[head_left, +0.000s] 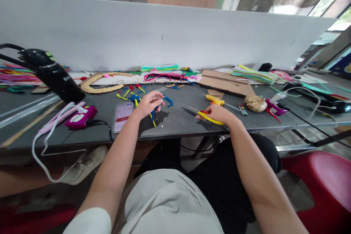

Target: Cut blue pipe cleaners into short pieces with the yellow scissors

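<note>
My left hand [148, 105] is closed, its fingertips pinching a blue pipe cleaner [154, 114] that hangs down over the table. Fingers of my right hand [216, 113] are wrapped round yellow-handled scissors [210, 118]; the blades point left toward my left hand and stand apart from the pipe cleaner. Between the hands, short blue pieces [169, 101] lie scattered on the grey table [175, 124]. Beside my left hand are yellow pipe cleaner stems with red tips [126, 93] and a blue fuzzy cluster [133, 98], partly hidden by the hand.
A phone [123, 117], a purple device with cables [81, 117] and a black bottle [59, 76] stand or lie at left. A yellow-handled tool [214, 99] and cardboard [227, 82] are beyond my right hand. A white partition [164, 36] closes the back; a red stool [326, 179] is at right.
</note>
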Demonstrator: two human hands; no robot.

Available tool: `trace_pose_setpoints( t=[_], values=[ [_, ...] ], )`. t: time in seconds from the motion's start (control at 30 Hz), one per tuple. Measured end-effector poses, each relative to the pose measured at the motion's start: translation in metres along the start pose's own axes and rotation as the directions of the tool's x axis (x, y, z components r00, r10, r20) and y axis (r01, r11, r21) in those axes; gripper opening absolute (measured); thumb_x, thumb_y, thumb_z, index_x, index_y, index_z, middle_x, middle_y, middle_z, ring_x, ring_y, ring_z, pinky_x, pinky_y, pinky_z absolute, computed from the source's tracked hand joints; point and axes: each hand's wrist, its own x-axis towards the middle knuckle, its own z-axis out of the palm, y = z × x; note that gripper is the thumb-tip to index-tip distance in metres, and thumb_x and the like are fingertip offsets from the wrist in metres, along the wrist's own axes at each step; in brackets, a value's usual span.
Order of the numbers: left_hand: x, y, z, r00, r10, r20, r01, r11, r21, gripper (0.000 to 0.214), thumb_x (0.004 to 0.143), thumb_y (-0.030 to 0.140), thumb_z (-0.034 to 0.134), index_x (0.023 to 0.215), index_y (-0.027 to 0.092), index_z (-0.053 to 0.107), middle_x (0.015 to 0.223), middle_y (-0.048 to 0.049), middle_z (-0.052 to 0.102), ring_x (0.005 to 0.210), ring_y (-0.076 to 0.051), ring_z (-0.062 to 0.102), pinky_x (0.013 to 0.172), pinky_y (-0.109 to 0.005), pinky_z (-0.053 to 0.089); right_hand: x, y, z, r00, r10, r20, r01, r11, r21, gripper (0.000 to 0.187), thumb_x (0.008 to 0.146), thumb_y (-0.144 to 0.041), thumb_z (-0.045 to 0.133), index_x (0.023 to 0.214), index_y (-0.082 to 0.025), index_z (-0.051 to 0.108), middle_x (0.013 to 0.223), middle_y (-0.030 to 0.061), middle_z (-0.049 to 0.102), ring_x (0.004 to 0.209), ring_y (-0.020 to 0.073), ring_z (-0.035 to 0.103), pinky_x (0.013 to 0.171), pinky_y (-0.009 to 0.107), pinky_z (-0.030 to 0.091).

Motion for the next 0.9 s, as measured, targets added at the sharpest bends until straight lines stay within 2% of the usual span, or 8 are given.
trace_pose_setpoints(
  t=[0.17,0.3,0.43,0.5,0.57,0.73,0.9],
  values=[
    [-0.001,0.001,0.000,0.999,0.005,0.037,-0.007,0.999,0.041,0.030,0.086,0.035,0.067,0.109,0.015,0.070,0.107,-0.0099,0.070,0.054,-0.007,0.057,0.050,-0.024,0.047,0.001,-0.001,0.001,1.000,0.014,0.009,-0.014,1.000,-0.009,0.072,0.064,-0.089,0.057,0.069,-0.019,0.070,0.064,0.0060,0.061,0.060,0.0188,0.055,0.054,0.032,0.033],
    [-0.002,0.001,0.000,0.997,-0.065,0.049,0.067,0.997,-0.025,0.035,0.083,0.034,0.071,0.112,0.015,0.073,0.113,-0.0117,0.072,0.061,-0.010,0.064,0.055,-0.024,0.052,0.002,-0.003,0.001,1.000,0.004,0.003,-0.004,1.000,0.016,0.071,0.063,-0.089,0.059,0.067,-0.018,0.069,0.062,0.0053,0.057,0.057,0.0179,0.053,0.053,0.032,0.031],
    [-0.002,-0.001,0.002,0.988,-0.144,0.058,0.153,0.967,-0.206,0.035,0.075,0.029,0.076,0.106,0.013,0.077,0.113,-0.0127,0.074,0.083,-0.022,0.074,0.077,-0.035,0.060,0.003,-0.003,0.003,0.999,-0.054,0.001,0.053,0.995,0.087,0.069,0.064,-0.088,0.060,0.059,-0.019,0.060,0.056,0.0021,0.049,0.055,0.0155,0.046,0.053,0.032,0.028],
    [-0.001,-0.002,0.003,0.986,-0.153,0.073,0.167,0.950,-0.263,0.034,0.072,0.027,0.076,0.103,0.013,0.079,0.108,-0.0122,0.076,0.097,-0.027,0.073,0.091,-0.042,0.058,0.002,-0.003,0.004,0.996,-0.085,0.007,0.084,0.988,0.133,0.068,0.065,-0.087,0.061,0.056,-0.020,0.053,0.055,-0.0003,0.045,0.054,0.0140,0.042,0.052,0.031,0.026],
    [0.001,-0.005,0.003,0.988,-0.135,0.071,0.149,0.957,-0.248,0.032,0.072,0.027,0.073,0.101,0.014,0.080,0.106,-0.0117,0.078,0.108,-0.030,0.070,0.101,-0.045,0.052,0.001,-0.004,0.005,0.993,-0.115,0.018,0.110,0.978,0.175,0.068,0.066,-0.087,0.060,0.058,-0.020,0.050,0.056,-0.0020,0.043,0.055,0.0129,0.039,0.052,0.030,0.025],
    [0.006,-0.009,0.001,0.996,-0.070,0.057,0.078,0.986,-0.146,0.037,0.083,0.039,0.064,0.109,0.019,0.080,0.124,-0.0110,0.073,0.127,-0.030,0.061,0.110,-0.044,0.043,-0.001,-0.008,0.007,0.970,-0.211,0.118,0.180,0.955,0.235,0.067,0.070,-0.088,0.056,0.066,-0.021,0.054,0.062,-0.0023,0.048,0.058,0.0125,0.040,0.053,0.029,0.025],
    [0.008,-0.010,0.002,0.986,-0.108,0.127,0.126,0.981,-0.145,0.047,0.088,0.053,0.059,0.117,0.021,0.077,0.134,-0.0122,0.067,0.132,-0.031,0.057,0.111,-0.044,0.040,0.001,-0.012,0.010,0.965,-0.238,0.110,0.211,0.954,0.212,0.067,0.070,-0.087,0.056,0.065,-0.020,0.051,0.061,-0.0031,0.046,0.057,0.0124,0.038,0.053,0.028,0.024]
  ],
)
